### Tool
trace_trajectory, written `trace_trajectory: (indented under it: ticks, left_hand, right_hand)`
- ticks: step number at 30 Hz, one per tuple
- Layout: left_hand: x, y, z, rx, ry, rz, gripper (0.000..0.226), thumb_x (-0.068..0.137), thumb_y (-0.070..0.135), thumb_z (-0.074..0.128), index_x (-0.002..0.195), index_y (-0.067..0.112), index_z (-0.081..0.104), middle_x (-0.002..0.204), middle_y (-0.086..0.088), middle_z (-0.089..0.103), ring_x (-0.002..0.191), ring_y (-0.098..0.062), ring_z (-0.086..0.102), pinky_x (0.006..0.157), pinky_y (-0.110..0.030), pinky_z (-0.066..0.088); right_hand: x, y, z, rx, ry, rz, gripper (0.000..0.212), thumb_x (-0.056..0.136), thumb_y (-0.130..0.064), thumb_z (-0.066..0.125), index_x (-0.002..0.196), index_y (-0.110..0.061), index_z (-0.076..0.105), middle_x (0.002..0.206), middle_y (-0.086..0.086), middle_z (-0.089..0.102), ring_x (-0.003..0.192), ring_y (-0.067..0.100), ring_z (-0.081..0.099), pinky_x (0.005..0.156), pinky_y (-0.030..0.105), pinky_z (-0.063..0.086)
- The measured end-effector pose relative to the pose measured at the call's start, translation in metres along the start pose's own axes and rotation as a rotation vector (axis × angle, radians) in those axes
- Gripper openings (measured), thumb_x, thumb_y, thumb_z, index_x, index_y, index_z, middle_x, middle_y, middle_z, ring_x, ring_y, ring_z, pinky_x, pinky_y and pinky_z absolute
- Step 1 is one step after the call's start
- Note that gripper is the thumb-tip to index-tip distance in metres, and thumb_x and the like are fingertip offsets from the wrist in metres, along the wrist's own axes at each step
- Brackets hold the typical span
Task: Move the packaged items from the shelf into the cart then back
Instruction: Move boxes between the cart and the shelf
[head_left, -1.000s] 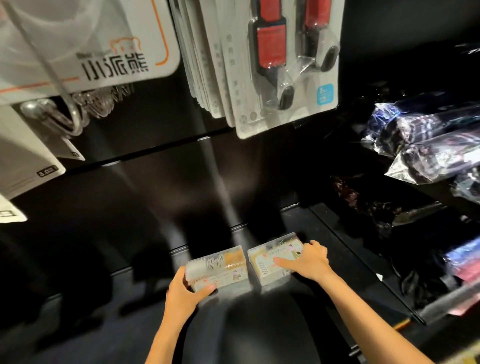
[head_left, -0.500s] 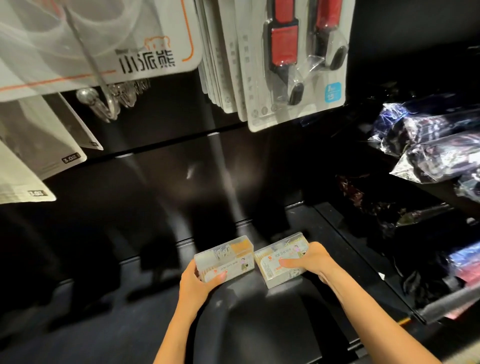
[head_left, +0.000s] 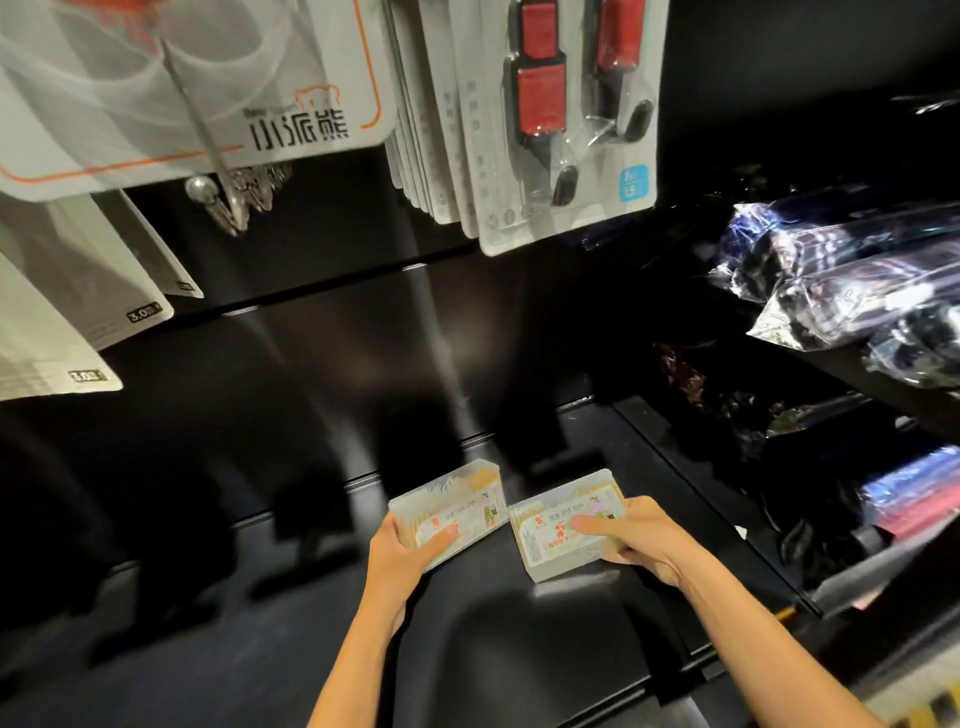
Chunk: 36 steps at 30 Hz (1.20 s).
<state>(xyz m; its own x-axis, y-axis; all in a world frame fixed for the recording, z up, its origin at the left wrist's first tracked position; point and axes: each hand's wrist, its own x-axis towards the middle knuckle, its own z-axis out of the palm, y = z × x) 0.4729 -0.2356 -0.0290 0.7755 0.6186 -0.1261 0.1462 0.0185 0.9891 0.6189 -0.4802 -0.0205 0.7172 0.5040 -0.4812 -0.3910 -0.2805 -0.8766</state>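
"小派熊" is printed in black on the white hanging card, far left. "3.0" is read on two black tags of the white packs below it. Box labels are too blurred.

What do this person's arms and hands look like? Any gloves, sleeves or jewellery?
Both arms are bare up to the bottom edge of the picture, so no sleeves show. The left hand and right hand wear no gloves. I see no rings, watch or wristband, and no markings, though the picture is too soft to rule out something small.
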Motion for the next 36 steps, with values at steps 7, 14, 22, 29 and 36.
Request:
trace_trajectory:
  ticks: [7, 14, 22, 29, 36]
  left_hand:
    - [-0.037, -0.001, 0.009, -0.092, -0.059, -0.053, 0.042, 0.076, 0.008, 0.078, 0.114, 0.017, 0.064, 0.105, -0.001, 0.073, 0.097, -0.016, 0.069, 0.08, -0.032, 0.056]
    - [-0.094, 0.011, 0.035, -0.222, -0.102, -0.131, 0.041, 0.075, 0.005, 0.074, 0.114, 0.008, 0.064, 0.106, -0.009, 0.072, 0.099, -0.027, 0.068, 0.081, -0.039, 0.057]
    - [-0.215, 0.009, 0.082, -0.19, -0.327, -0.192, 0.049, 0.063, 0.003, 0.073, 0.111, 0.01, 0.062, 0.105, -0.005, 0.073, 0.097, -0.019, 0.069, 0.079, -0.028, 0.056]
    - [-0.317, -0.023, 0.176, -0.13, -0.505, -0.337, 0.038, 0.073, -0.006, 0.07, 0.109, 0.005, 0.062, 0.104, -0.012, 0.072, 0.094, -0.025, 0.07, 0.077, -0.033, 0.059]
    - [-0.383, -0.023, 0.279, -0.01, -0.715, -0.368, 0.04, 0.072, -0.002, 0.074, 0.11, 0.005, 0.063, 0.105, -0.011, 0.072, 0.1, -0.024, 0.068, 0.082, -0.032, 0.057]
  right_hand:
    - [-0.048, 0.015, -0.012, 0.264, -0.04, -0.053, 0.039, 0.077, -0.015, 0.076, 0.113, -0.007, 0.065, 0.105, 0.01, 0.073, 0.099, 0.024, 0.07, 0.084, 0.036, 0.058]
    - [-0.121, 0.035, -0.029, 0.386, 0.001, -0.144, 0.029, 0.082, -0.005, 0.069, 0.11, -0.01, 0.065, 0.103, 0.008, 0.073, 0.097, 0.021, 0.07, 0.077, 0.03, 0.059]
    - [-0.255, 0.115, -0.09, 0.395, 0.13, -0.183, 0.046, 0.076, -0.004, 0.074, 0.12, -0.009, 0.057, 0.108, 0.009, 0.072, 0.1, 0.024, 0.069, 0.09, 0.042, 0.054]
    - [-0.38, 0.213, -0.168, 0.451, 0.409, -0.155, 0.053, 0.071, -0.002, 0.078, 0.119, -0.006, 0.055, 0.107, 0.011, 0.071, 0.094, 0.024, 0.07, 0.077, 0.033, 0.058]
    - [-0.481, 0.289, -0.229, 0.587, 0.661, -0.156, 0.074, 0.058, -0.007, 0.084, 0.123, -0.006, 0.051, 0.112, 0.013, 0.069, 0.098, 0.027, 0.069, 0.082, 0.037, 0.057]
